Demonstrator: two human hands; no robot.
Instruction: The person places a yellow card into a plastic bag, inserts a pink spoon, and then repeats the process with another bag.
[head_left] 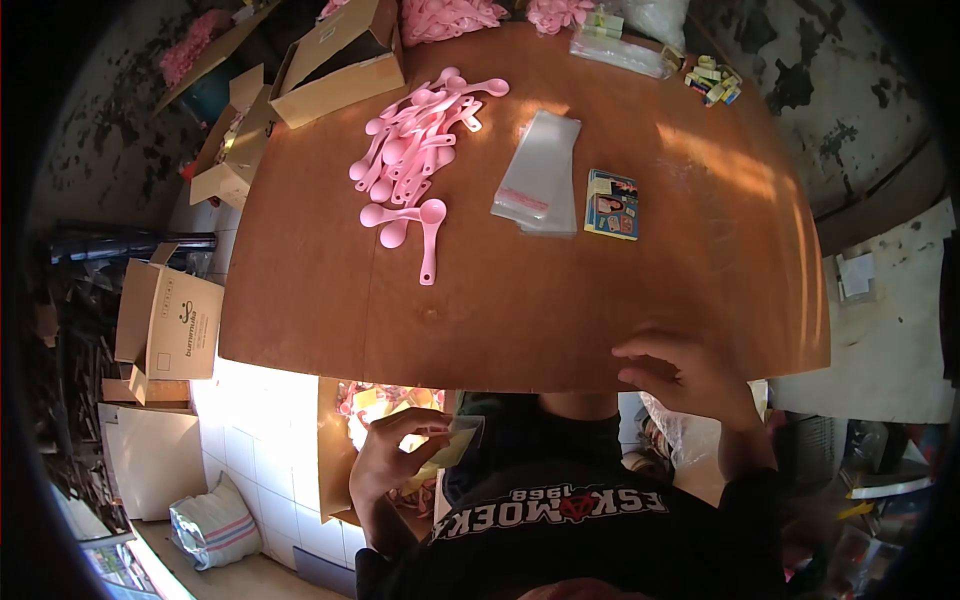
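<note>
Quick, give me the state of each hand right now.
Left hand: closed on a small clear bag.
Right hand: open, holds nothing, rests at the near edge of the table.

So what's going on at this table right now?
A person is at a brown table. Their left hand holds a small clear packet with something yellowish inside, down below the table's near edge. Their right hand rests at that edge with fingers loosely curled and nothing visibly in it. Farther out on the table lie a pile of pink spoons, a stack of clear bags and a small printed pack; neither hand touches them.
</note>
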